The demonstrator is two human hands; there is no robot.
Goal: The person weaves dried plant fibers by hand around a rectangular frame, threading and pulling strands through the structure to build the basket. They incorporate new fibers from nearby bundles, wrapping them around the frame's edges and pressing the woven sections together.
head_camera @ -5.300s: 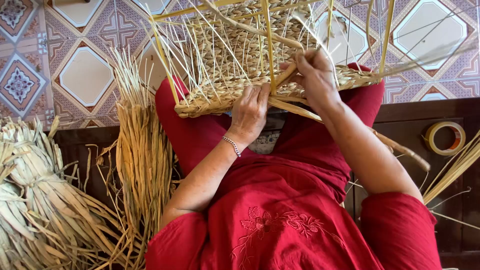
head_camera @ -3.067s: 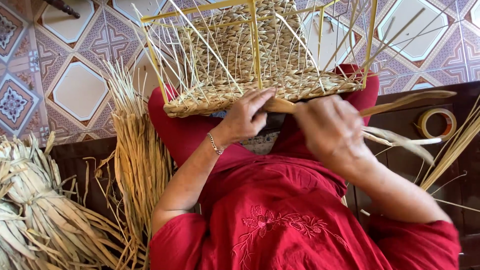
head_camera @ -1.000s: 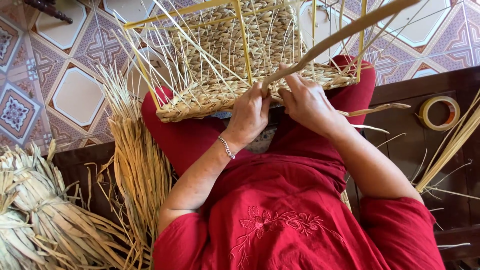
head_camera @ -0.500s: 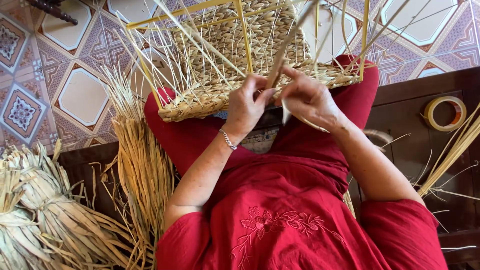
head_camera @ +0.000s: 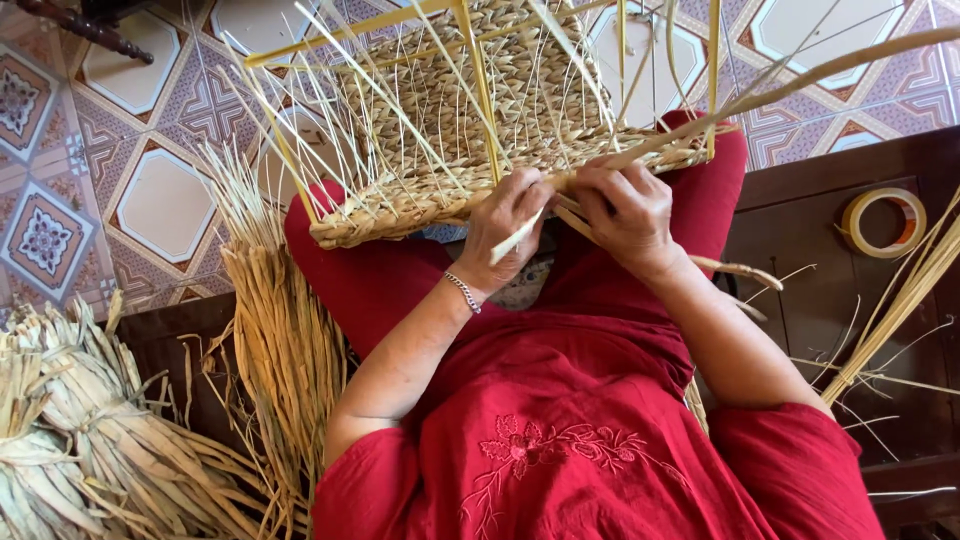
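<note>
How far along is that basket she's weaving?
The basket base and a low band of wall look woven. Left hand and right hand work a strand at the rim. Bare stakes and yellow frame above remain unwoven.

dark wooden bench (head_camera: 800, 220) carries tape roll (head_camera: 883, 222), straw bundles (head_camera: 90, 440).

I sit weaving at home, it seems: patterned floor tiles (head_camera: 150, 200) underfoot, a dark wooden bench (head_camera: 810, 230) beneath me, dried straw bundles (head_camera: 90, 440) heaped beside (a tape roll (head_camera: 884, 222) too).
</note>
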